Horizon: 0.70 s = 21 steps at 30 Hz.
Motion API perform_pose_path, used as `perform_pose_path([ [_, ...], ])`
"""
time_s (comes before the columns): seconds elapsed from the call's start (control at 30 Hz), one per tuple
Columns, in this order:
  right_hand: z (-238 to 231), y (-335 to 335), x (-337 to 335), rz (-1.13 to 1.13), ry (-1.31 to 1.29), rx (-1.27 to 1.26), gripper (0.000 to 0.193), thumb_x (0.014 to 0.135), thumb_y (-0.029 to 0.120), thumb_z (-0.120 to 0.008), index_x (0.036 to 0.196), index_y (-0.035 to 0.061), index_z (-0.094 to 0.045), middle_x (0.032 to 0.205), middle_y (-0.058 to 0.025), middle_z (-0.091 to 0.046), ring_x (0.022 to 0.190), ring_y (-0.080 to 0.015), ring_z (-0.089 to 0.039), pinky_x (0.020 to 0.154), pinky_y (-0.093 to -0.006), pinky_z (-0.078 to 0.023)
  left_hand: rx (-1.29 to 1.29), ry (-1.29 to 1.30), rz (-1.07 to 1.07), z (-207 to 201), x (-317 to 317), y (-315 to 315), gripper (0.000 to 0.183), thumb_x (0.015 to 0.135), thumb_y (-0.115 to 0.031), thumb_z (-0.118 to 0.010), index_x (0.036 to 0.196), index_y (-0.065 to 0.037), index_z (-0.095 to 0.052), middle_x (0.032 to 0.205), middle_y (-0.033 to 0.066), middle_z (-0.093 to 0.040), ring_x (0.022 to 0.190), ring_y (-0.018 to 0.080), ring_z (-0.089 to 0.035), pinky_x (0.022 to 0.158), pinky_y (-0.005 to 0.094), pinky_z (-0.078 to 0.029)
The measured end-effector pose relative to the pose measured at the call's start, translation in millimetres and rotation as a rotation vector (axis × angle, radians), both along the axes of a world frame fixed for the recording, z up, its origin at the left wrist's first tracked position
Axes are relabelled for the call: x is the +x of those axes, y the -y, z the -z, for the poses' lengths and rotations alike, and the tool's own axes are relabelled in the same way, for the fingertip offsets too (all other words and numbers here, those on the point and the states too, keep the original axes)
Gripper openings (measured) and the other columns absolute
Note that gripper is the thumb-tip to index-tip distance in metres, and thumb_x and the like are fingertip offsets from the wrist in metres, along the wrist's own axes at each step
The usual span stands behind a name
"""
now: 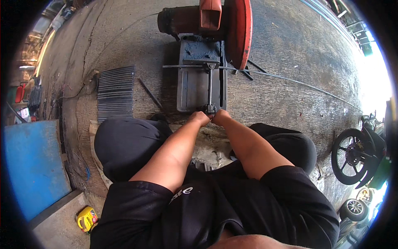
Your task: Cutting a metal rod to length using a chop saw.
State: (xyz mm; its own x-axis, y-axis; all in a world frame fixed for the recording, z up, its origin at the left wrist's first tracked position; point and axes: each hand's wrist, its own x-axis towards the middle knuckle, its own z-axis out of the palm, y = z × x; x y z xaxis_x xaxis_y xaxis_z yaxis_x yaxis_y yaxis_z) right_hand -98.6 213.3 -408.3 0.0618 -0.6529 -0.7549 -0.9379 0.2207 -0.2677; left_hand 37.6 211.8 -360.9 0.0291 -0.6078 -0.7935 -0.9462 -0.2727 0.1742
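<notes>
In front of me stands a cut-off saw with a red blade guard [244, 35] and a dark metal base [192, 92]. A long thin metal rod [286, 77] lies across the base, held at the saw's vise. From that vise a shiny screw shaft [210, 89] runs toward me. My left hand [200, 119] and my right hand [220, 116] are closed at the near end of this shaft, on the vise handle [211, 116]. The fingers mostly hide the handle.
Left of the saw lies a neat row of cut metal bars [116, 92], with a loose bar [151, 95] beside it. Short offcuts [247, 74] lie under the guard. A blue panel [35, 162] and yellow container [87, 219] are at left, a motorcycle [352, 155] at right.
</notes>
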Motion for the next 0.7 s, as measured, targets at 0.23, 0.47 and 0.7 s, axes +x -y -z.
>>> perform_pose_path([
  [0.23,-32,4,5,0.073,-0.041,0.05,0.05,0.075,0.043,-0.065,0.103,0.0018,-0.068,0.108,-0.0198,-0.065,0.103,-0.0308,-0.063,0.088,-0.0381,-0.051,-0.039,-0.148,0.0,11,11,4,0.071,0.077,-0.063,-0.058,0.105,0.001,-0.066,0.116,0.0254,-0.059,0.112,0.0373,-0.055,0.095,0.0426,-0.045],
  [0.47,-61,11,8,0.087,-0.125,0.097,0.042,0.079,0.035,-0.063,0.111,0.0078,-0.067,0.117,-0.0136,-0.064,0.109,-0.0265,-0.061,0.089,-0.0368,-0.051,-0.123,-0.122,-0.044,11,6,-3,0.066,0.078,-0.06,-0.058,0.105,0.0,-0.067,0.113,0.0252,-0.061,0.111,0.0376,-0.057,0.094,0.0438,-0.045],
  [0.7,-69,-22,18,0.096,-0.122,-0.185,0.044,0.079,0.043,-0.067,0.108,0.0102,-0.068,0.114,-0.017,-0.064,0.108,-0.0279,-0.062,0.089,-0.0365,-0.051,-0.253,-0.109,-0.029,-6,4,-15,0.064,0.077,-0.059,-0.063,0.107,-0.004,-0.068,0.117,0.0236,-0.059,0.113,0.037,-0.056,0.095,0.0442,-0.045],
])
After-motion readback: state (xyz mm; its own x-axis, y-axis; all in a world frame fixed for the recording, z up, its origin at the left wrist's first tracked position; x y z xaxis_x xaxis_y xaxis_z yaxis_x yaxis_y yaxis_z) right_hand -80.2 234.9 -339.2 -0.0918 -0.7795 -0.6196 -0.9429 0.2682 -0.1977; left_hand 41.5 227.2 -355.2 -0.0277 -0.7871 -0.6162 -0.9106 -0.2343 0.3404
